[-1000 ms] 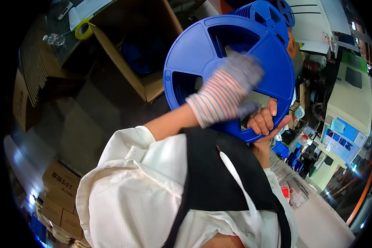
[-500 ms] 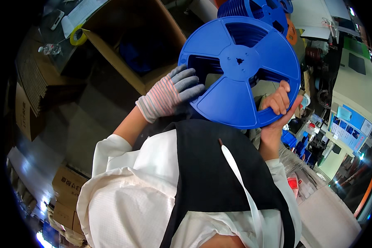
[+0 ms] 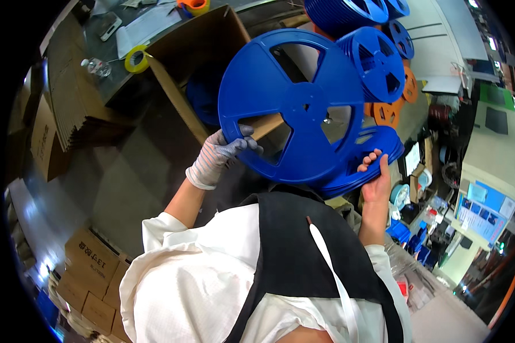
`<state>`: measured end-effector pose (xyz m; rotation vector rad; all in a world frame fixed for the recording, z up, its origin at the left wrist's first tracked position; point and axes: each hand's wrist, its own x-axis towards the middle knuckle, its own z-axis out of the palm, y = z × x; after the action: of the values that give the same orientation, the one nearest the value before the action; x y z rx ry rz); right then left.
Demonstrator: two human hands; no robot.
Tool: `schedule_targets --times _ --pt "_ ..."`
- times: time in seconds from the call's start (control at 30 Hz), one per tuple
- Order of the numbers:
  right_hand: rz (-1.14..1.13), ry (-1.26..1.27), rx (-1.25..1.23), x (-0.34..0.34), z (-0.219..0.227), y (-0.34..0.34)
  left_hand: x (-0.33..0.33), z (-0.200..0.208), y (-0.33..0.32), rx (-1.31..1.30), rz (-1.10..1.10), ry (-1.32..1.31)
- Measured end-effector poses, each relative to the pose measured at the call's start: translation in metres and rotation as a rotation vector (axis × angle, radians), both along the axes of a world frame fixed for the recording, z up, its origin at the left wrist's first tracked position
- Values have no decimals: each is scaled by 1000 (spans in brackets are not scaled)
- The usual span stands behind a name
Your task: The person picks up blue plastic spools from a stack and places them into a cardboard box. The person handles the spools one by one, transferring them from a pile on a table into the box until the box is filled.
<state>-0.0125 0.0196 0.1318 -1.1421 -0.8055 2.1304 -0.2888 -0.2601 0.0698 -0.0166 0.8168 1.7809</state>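
A large blue plastic reel disc [image 3: 257,86] with wide cut-out windows hangs tilted in front of me. My left hand [image 3: 220,153], in a striped grey glove, grips its lower left rim with fingers through a window. Behind and below it sits a stack of similar blue reel discs [image 3: 377,147]. My bare right hand [image 3: 376,176] curls its fingers over the right edge of that stack and supports it from below. The single disc covers much of the stack.
An open cardboard box [image 3: 206,34] with blue reels inside stands ahead left, beside a dark table [image 3: 149,43] carrying yellow tape [image 3: 136,59]. More blue reels [image 3: 375,63] and orange reels [image 3: 387,114] are stacked ahead right. Folded cardboard [image 3: 77,80] stands at left; a pale machine [image 3: 492,148] at right.
One blue disc has come away from the stack toward the left, held by my left hand, which was open against the stack. My right hand has lowered and tilted the remaining stack.
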Motion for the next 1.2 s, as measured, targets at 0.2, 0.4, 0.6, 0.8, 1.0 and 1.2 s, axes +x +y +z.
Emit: schedule_targets --times 0.2,0.4,0.6,0.8,1.0,1.2 --pt "-18 -84 84 -9 2 -17 0 -1 -7 46 -60 -112" --pt "100 35 26 3 3 -16 -5 -2 -2 108 -194 -90" --pt "215 52 90 -3 9 -25 -48 18 16 79 -32 128" --pt "262 -6 61 -2 12 -30 -85 17 35 -102 6 327" --pt "177 4 99 20 13 -49 -12 8 -7 -52 -25 -217" --pt "107 -76 92 19 1 -46 20 5 -15 -75 12 -232"
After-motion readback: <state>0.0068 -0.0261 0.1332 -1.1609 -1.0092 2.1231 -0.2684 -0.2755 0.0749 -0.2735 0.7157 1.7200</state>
